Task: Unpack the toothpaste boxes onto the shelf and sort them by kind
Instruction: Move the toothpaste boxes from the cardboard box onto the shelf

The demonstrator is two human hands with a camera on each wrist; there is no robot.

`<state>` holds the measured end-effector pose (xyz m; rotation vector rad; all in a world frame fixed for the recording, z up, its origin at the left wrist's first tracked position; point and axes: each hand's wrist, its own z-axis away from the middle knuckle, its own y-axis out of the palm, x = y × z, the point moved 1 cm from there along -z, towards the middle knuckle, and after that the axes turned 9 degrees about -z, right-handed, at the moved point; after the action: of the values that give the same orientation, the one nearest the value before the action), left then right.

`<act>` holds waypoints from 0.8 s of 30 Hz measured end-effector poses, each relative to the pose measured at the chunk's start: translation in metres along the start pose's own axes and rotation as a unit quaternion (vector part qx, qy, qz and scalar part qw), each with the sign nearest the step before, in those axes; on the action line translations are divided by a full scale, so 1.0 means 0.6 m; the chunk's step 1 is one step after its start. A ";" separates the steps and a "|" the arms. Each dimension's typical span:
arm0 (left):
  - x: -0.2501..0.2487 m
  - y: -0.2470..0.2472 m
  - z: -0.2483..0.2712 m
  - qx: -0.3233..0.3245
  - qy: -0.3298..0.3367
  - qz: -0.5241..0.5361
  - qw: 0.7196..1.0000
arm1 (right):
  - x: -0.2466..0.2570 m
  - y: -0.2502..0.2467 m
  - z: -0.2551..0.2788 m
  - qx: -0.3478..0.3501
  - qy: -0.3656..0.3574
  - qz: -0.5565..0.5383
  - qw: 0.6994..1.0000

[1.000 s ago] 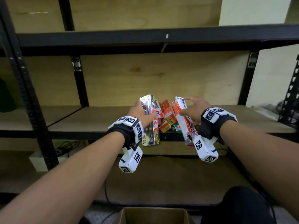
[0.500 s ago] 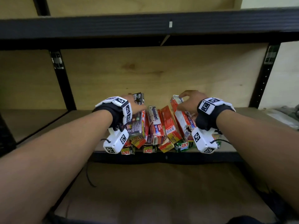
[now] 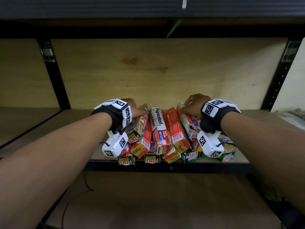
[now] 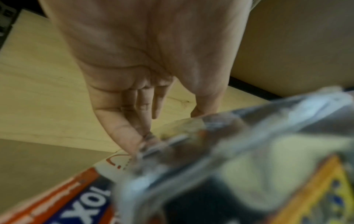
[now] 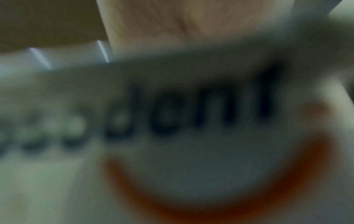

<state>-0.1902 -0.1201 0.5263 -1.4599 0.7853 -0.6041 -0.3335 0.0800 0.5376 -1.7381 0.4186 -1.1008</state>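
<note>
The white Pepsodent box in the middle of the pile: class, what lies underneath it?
Under the white Pepsodent box lie more boxes: a second Pepsodent box and, at the shelf edge, a black Zact box. Whatever lies further back is covered.

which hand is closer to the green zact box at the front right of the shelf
Right. The right hand rests on the pile's right end, above and behind the green Zact box. The left hand is across the pile at its left end.
</note>
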 end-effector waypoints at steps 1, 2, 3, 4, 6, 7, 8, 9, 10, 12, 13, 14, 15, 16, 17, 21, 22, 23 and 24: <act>-0.001 0.000 0.005 -0.008 0.004 0.008 1.000 | 0.000 0.000 -0.002 0.006 0.002 -0.001 1.000; -0.001 -0.001 0.011 -0.013 0.007 0.013 1.000 | -0.001 0.000 -0.005 0.014 0.006 0.001 1.000; -0.001 -0.001 0.016 -0.017 0.008 0.018 1.000 | -0.005 0.001 -0.006 0.022 0.009 0.001 1.000; -0.001 -0.003 0.019 -0.018 0.007 0.023 1.000 | -0.009 0.001 -0.008 0.025 0.010 0.000 1.000; 0.001 -0.010 0.027 -0.007 0.007 0.046 0.999 | -0.016 -0.001 -0.006 0.020 0.012 -0.025 0.999; 0.000 -0.014 0.032 -0.002 0.010 0.055 0.998 | -0.018 -0.004 0.000 0.013 0.013 -0.055 0.998; -0.001 -0.017 0.038 0.003 0.012 0.062 0.998 | -0.020 -0.006 0.005 0.008 0.015 -0.077 0.997; -0.001 -0.021 0.044 0.004 0.013 0.070 0.997 | -0.020 -0.009 0.013 0.009 0.012 -0.091 0.996; -0.003 -0.024 0.052 0.003 0.013 0.080 0.997 | -0.019 -0.012 0.020 0.013 0.010 -0.093 0.996; -0.007 -0.032 0.070 -0.002 0.016 0.089 0.996 | -0.015 -0.019 0.034 0.014 0.007 -0.095 0.995; -0.008 -0.035 0.080 -0.004 0.021 0.086 0.996 | -0.013 -0.023 0.044 0.013 0.002 -0.094 0.995; -0.009 -0.039 0.091 -0.003 0.025 0.082 0.996 | -0.009 -0.027 0.054 0.011 0.000 -0.093 0.996; -0.011 -0.043 0.104 -0.005 0.030 0.078 0.997 | -0.006 -0.030 0.065 0.009 -0.005 -0.097 0.995; -0.014 -0.046 0.118 -0.009 0.033 0.075 0.997 | -0.003 -0.033 0.077 0.008 -0.009 -0.100 0.995; -0.016 -0.048 0.131 -0.017 0.040 0.075 0.996 | -0.001 -0.035 0.089 0.007 -0.014 -0.102 0.995; -0.021 -0.041 0.183 -0.042 0.062 0.117 0.990 | 0.001 -0.033 0.133 0.000 -0.019 -0.115 0.993; -0.021 -0.037 0.194 -0.039 0.067 0.132 0.988 | 0.005 -0.031 0.144 0.002 -0.018 -0.111 0.994; -0.019 -0.031 0.205 -0.038 0.070 0.150 0.985 | 0.009 -0.026 0.156 0.012 -0.019 -0.100 0.995; -0.018 -0.026 0.214 -0.037 0.070 0.167 0.983 | 0.015 -0.022 0.170 0.025 -0.017 -0.083 0.996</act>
<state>-0.0960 -0.0313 0.5361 -1.3233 1.1459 -0.4273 -0.2473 0.1366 0.5444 -1.7692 0.2266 -1.1872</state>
